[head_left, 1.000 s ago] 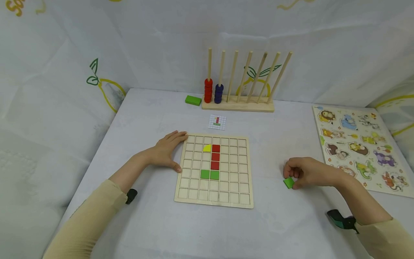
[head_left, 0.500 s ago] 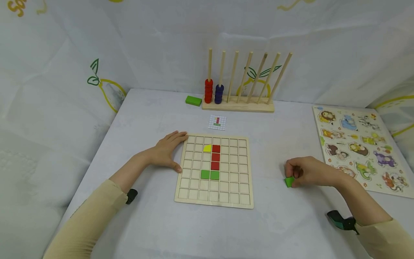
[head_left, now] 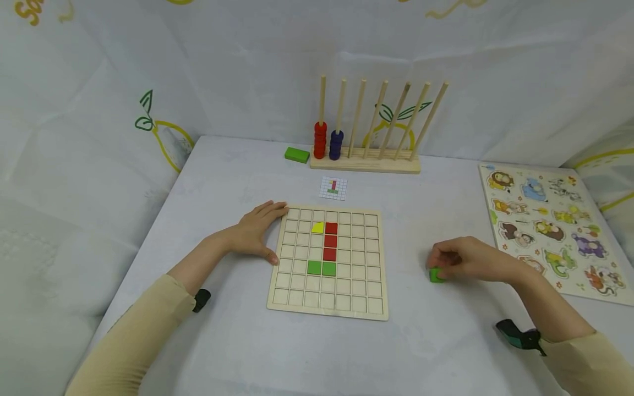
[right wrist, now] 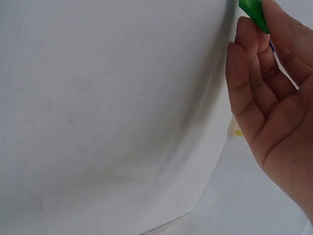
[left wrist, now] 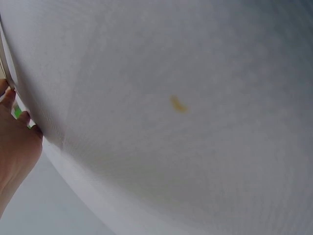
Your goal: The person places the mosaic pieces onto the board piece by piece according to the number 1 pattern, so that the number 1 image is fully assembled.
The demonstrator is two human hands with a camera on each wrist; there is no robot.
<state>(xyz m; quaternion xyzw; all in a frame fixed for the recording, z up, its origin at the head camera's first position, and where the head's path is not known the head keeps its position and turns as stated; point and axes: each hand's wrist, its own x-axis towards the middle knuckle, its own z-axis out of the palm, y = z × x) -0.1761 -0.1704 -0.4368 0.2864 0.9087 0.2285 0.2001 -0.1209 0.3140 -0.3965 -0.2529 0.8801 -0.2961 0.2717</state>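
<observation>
A wooden grid board (head_left: 359, 273) lies flat in the middle of the table. Three red tiles (head_left: 330, 241) stand in a column on it, a yellow tile (head_left: 317, 227) with a curved edge sits left of the top one, and two green tiles (head_left: 314, 267) lie below. My left hand (head_left: 253, 232) rests at the board's upper left side, its fingers and thumb touching the edge. To the right of the board, my right hand (head_left: 463, 259) pinches a green square tile (head_left: 435, 276) between thumb and fingers; the right wrist view shows the green tile (right wrist: 254, 13) at the fingertips.
Behind the board lies a small card (head_left: 333, 188) printed with a coloured grid pattern. A wooden peg stand (head_left: 366, 163) with red and blue beads is at the back, beside a green block (head_left: 296, 155). An animal puzzle board (head_left: 555, 225) lies at the right.
My right hand has moved slightly left with the green tile, which has turned in its fingers and shows less. My left hand keeps its place on the board.
</observation>
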